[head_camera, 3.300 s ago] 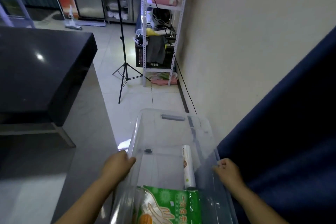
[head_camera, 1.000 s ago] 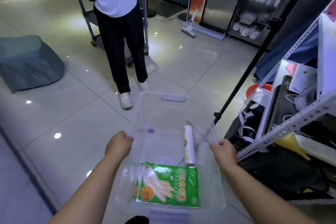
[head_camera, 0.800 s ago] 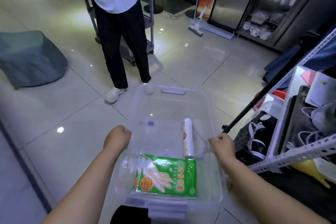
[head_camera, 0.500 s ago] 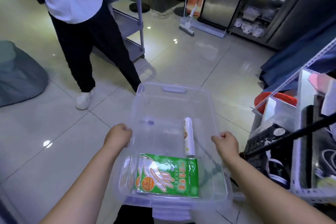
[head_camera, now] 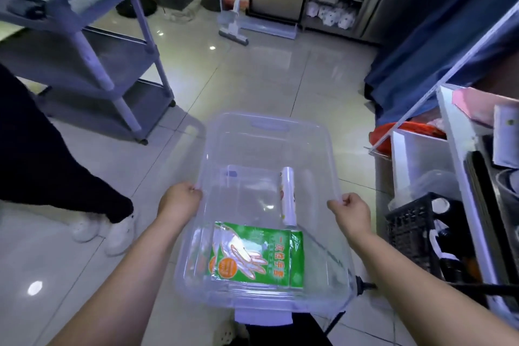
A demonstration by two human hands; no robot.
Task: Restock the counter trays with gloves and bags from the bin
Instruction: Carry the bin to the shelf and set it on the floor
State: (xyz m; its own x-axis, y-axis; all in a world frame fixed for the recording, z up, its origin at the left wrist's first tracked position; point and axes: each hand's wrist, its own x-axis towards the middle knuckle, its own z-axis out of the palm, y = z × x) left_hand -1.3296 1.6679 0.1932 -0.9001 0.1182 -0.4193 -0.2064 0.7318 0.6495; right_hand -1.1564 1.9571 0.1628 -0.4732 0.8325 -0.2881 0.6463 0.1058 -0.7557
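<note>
Head view: a glossy tiled floor [head_camera: 266,78] runs back to a grey trolley [head_camera: 92,45] at upper left, with a white metal rack [head_camera: 460,149] on the right. Compared with half a second ago, the bystander has slid to the left edge (only dark trousers and white shoes [head_camera: 118,230] show), and the trolley is now plainly in view. The clear bin [head_camera: 269,126] is carried above the floor as before. The left hand [head_camera: 179,202] curls over its left rim and the right hand [head_camera: 351,211] clenches the right rim. Inside, the green glove pack [head_camera: 258,255] lies flat at the near end. The white roll of bags [head_camera: 288,196] lies beyond it along the right side, its near end at the pack's far edge.
</note>
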